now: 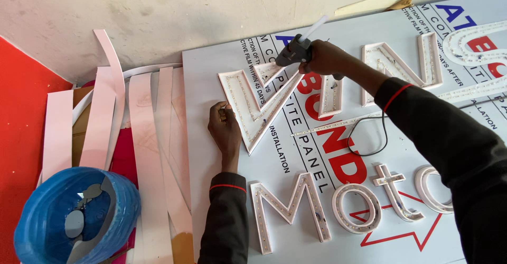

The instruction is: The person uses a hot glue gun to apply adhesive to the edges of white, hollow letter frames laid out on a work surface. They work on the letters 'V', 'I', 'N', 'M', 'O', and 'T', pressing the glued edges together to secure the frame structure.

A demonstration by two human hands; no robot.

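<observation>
Two hands work: left hand (224, 129), fingers curled, steadies a light, brittle-looking hollow letter (253, 103); right hand (325, 58) fingers clamp a glue gun (294, 52).

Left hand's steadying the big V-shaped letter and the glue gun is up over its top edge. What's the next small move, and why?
Probably lower the glue gun in the right hand so its nozzle meets the V-shaped letter. The gun sits over the letter's upper arm, and the left hand already braces its left edge against the panel.

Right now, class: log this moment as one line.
left hand: steadies V-shaped channel letter | right hand: grips glue gun | surface: white panel
</observation>
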